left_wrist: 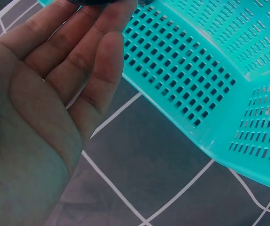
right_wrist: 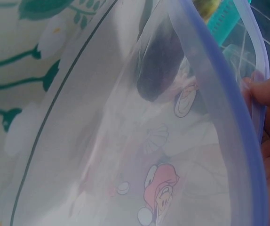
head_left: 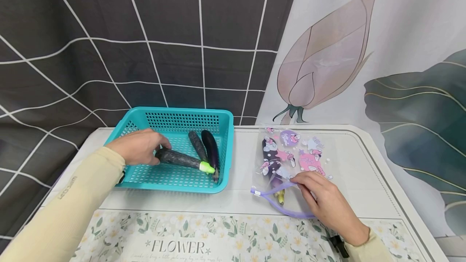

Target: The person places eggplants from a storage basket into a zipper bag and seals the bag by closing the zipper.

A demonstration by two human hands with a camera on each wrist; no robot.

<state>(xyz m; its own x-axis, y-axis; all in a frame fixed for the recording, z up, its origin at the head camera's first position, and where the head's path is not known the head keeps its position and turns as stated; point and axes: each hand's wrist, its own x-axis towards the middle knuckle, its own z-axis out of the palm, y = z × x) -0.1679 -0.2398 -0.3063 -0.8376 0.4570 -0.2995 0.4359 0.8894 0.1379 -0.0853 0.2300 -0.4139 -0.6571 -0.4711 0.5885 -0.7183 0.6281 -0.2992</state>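
Left hand (head_left: 140,146), arm extended over the basket's side, palm down, pinches the blunt end of a long, blackish vegetable (head_left: 178,159) whose bright-green tip points rightward, within the teal perforated plastic basket (head_left: 182,110). Right hand (head_left: 327,201) pinches the purple edge of a clear, cartoon-printed plastic bag (head_left: 309,161) on the white table (head_left: 240,199); a dark purple eggplant (head_left: 275,181) lies inside, left of that hand.

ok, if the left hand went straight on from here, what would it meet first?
The left hand points right, holding a dark vegetable ahead of it, so that vegetable's green tip would probably meet the purple eggplant in the basket first. Depth is unclear; they may already touch.
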